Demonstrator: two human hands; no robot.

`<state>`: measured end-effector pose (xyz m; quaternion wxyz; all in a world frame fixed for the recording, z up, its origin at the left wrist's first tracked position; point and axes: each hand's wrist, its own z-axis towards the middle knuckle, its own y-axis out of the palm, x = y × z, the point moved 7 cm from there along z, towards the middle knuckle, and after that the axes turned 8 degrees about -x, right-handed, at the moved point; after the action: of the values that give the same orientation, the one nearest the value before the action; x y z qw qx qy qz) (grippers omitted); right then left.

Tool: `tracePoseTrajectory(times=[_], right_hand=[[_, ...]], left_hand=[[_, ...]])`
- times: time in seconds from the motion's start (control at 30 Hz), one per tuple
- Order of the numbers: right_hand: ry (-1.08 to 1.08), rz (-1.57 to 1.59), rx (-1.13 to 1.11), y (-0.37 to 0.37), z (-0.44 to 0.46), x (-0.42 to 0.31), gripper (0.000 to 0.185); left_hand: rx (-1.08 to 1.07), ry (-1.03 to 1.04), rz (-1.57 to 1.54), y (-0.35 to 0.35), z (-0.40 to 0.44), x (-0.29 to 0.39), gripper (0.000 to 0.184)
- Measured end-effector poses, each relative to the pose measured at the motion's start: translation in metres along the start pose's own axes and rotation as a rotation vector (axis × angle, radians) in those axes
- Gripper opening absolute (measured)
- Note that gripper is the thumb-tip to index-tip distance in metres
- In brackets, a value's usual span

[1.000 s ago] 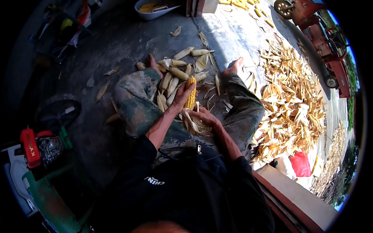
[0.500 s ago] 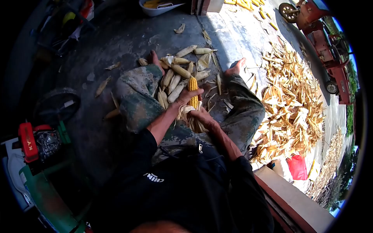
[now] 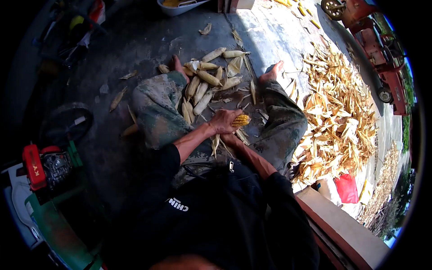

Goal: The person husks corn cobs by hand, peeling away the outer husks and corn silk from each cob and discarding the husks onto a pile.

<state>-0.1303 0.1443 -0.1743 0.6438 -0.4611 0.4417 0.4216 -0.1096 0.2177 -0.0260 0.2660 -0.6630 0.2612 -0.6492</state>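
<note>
Left hand [image 3: 223,121]: fingers wrapped round 1 yellow cob [image 3: 241,120], one end sticking out; cob in front of lap. Right hand [image 3: 229,139]: tucked just below left, fingers mostly hidden, can't tell grip. Husk strips [image 3: 215,145] hang beside hands. Unhusked ears [image 3: 208,78] beyond, roughly dozen, overlapping, exact count unclear. 2 bare feet [image 3: 272,72] flank them. 1 big husk pile [image 3: 339,117] at right, 1 red bag [image 3: 346,188] at its near edge.

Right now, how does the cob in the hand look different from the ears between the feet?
The cob shows bare yellow kernels; the ears look mostly pale and wrapped. The left hand grips the cob, while the ears lie on the floor. Both are corn.
</note>
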Motion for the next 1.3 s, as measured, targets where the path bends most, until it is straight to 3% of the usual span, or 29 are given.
tracePoseTrajectory(times=[0.03,0.1,0.13,0.2,0.23,0.27,0.4,0.43,0.47,0.53,0.6,0.63,0.67,0.73,0.8,0.87,0.93,1.0,1.07,1.1,1.17,1.2,1.23,1.3], right_hand=[[0.052,0.022,0.001,-0.011,0.009,-0.025,0.032],[0.416,0.594,0.073,-0.002,0.015,0.037,0.029],[0.671,0.157,-0.247,-0.043,0.030,-0.047,0.029],[0.524,0.454,0.212,-0.062,0.038,-0.070,0.033],[0.517,0.455,0.204,-0.064,0.044,-0.074,0.033],[0.463,0.374,0.189,-0.067,0.051,-0.080,0.038],[0.349,0.199,0.195,-0.062,0.046,-0.056,0.040],[0.529,0.159,0.192,-0.063,0.035,-0.043,0.035],[0.531,0.159,0.194,-0.063,0.032,-0.042,0.035],[0.439,0.500,0.376,-0.070,0.028,-0.037,0.025],[0.411,0.502,0.461,-0.080,0.022,-0.031,0.019],[0.445,0.551,0.536,-0.085,0.021,-0.023,0.020],[0.477,0.599,0.609,-0.089,0.017,-0.012,0.023],[0.477,0.608,0.554,-0.087,0.019,-0.014,0.025],[0.415,0.933,0.664,-0.086,0.030,-0.038,0.028],[0.350,0.916,0.629,-0.088,0.039,-0.054,0.031],[0.475,1.026,0.466,-0.078,0.047,-0.053,0.035],[0.553,1.131,0.500,-0.068,0.051,-0.058,0.042],[0.614,1.335,0.236,-0.052,0.056,-0.087,0.045],[0.632,1.228,0.268,-0.064,0.059,-0.110,0.046],[0.457,1.166,0.288,-0.111,0.065,-0.123,0.046],[0.394,1.157,0.325,-0.144,0.064,-0.122,0.050],[0.322,1.018,0.473,-0.186,0.057,-0.122,0.048],[0.271,0.767,0.670,-0.272,0.034,-0.145,0.044]], left_hand=[[0.136,-0.106,-0.152,-0.003,0.001,-0.020,0.047],[0.391,-0.247,-0.416,-0.003,0.001,-0.067,0.053],[0.517,-0.231,-0.369,-0.021,-0.002,-0.068,0.058],[0.427,-0.340,-0.984,-0.016,0.001,-0.078,0.063],[0.536,-0.275,-0.760,-0.025,0.000,-0.085,0.065],[0.542,-0.275,-0.750,-0.018,-0.002,-0.097,0.065],[0.635,-0.487,-0.984,0.011,-0.016,-0.120,0.070],[0.593,-0.471,-1.017,0.015,-0.014,-0.117,0.072],[0.550,-0.451,-1.049,0.019,-0.010,-0.114,0.073],[0.549,-0.489,-1.008,0.020,-0.008,-0.114,0.063],[0.530,-0.439,-1.377,0.023,-0.007,-0.110,0.046],[0.547,-0.436,-1.384,0.019,-0.007,-0.109,0.032],[0.548,-0.435,-1.383,0.020,-0.005,-0.114,0.032],[0.644,-0.494,-1.429,0.032,-0.010,-0.133,0.030],[0.674,-0.598,-1.448,0.038,-0.016,-0.144,0.029],[0.731,-0.702,-1.621,0.047,-0.024,-0.155,0.036],[0.677,-0.707,-1.650,0.050,-0.024,-0.163,0.037],[0.780,-0.801,-1.609,0.044,-0.033,-0.167,0.040],[1.026,-0.861,-1.585,0.040,-0.050,-0.195,0.046],[0.956,-0.834,-1.691,0.035,-0.050,-0.201,0.049],[0.908,-0.802,-1.792,0.026,-0.052,-0.197,0.052],[0.854,-0.661,-1.883,0.015,-0.042,-0.184,0.054],[0.786,-0.514,-1.965,0.004,-0.031,-0.174,0.057],[0.739,-0.453,-1.966,0.000,-0.023,-0.165,0.056]])
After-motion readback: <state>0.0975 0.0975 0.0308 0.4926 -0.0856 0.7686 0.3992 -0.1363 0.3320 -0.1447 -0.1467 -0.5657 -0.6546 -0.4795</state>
